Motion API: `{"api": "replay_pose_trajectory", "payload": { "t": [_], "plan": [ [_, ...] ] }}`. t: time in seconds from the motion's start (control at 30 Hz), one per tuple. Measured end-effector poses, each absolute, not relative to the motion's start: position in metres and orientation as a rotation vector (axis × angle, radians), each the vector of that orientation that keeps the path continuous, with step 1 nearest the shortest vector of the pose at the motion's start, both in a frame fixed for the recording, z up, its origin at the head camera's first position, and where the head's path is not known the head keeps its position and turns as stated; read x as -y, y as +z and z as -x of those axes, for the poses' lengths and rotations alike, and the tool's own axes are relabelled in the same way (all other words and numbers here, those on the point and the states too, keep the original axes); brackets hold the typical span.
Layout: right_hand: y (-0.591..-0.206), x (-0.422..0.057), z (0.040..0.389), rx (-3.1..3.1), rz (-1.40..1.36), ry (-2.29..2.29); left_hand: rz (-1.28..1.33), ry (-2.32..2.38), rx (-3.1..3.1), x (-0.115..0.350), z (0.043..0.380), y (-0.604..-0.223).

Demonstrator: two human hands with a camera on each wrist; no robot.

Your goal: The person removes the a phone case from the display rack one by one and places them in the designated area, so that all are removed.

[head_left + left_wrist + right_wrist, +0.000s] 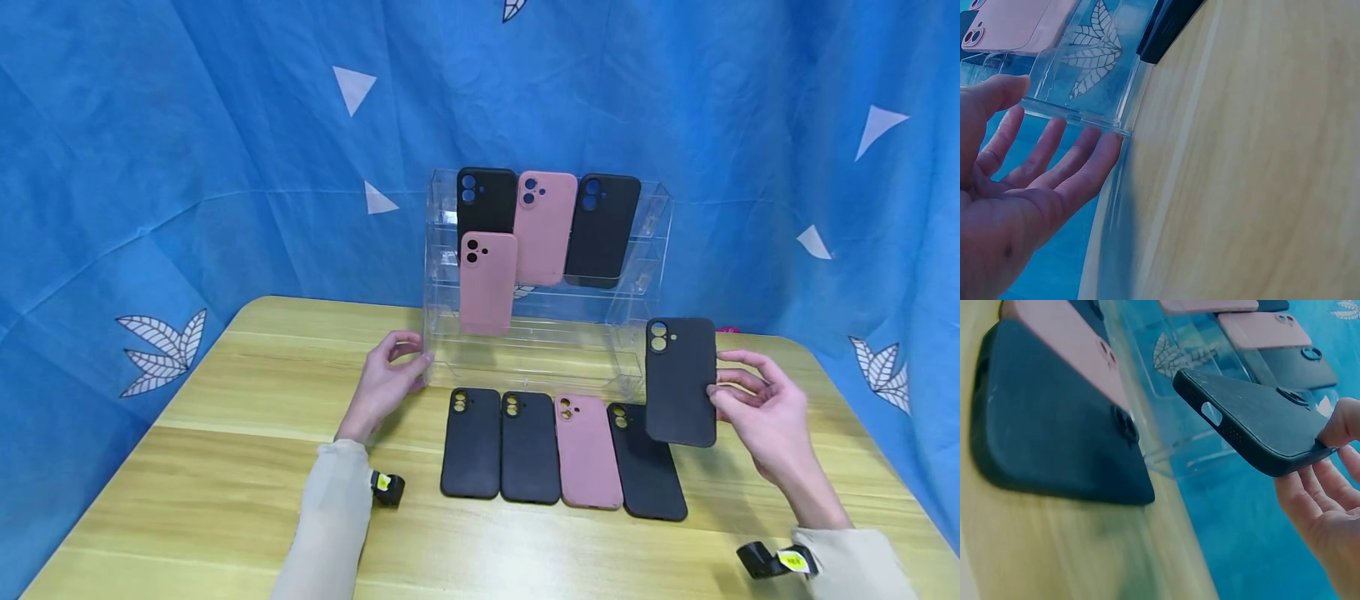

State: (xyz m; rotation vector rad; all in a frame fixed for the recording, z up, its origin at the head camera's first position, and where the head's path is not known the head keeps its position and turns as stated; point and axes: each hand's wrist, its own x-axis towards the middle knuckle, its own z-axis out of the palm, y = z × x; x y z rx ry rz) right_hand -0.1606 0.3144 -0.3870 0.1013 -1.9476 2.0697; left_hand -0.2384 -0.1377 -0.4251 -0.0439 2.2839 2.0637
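Note:
My right hand (772, 408) pinches a black phone case (681, 382) by its right long edge, thumb on the back face. The case is raised upright, its camera holes at the top, and overlaps the rightmost case of the row in the head view. My left hand (386, 379) touches the left side of a clear stepped display stand (540, 354); its fingertips (1110, 140) rest along the stand's edge, loosely extended. On the stand's upper tier are a black case (486, 200), a pink case (545, 229) and another black case (602, 229). Lower left stands a pink case (487, 283).
In front of the stand, a row of cases lies on the wooden table (225, 475): two black cases (471, 442) (530, 450), a pink case (588, 454) and a black case (648, 471). A blue patterned cloth (225, 125) hangs behind.

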Motion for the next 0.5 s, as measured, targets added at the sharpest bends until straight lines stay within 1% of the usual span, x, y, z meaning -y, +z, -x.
{"api": "replay_pose_trajectory", "payload": {
  "t": [0.5],
  "plan": [
    [-0.399,-0.343,0.146,2.142,0.016,2.000,0.028,2.042,-2.292,0.138,0.237,-0.422]
  ]
}}
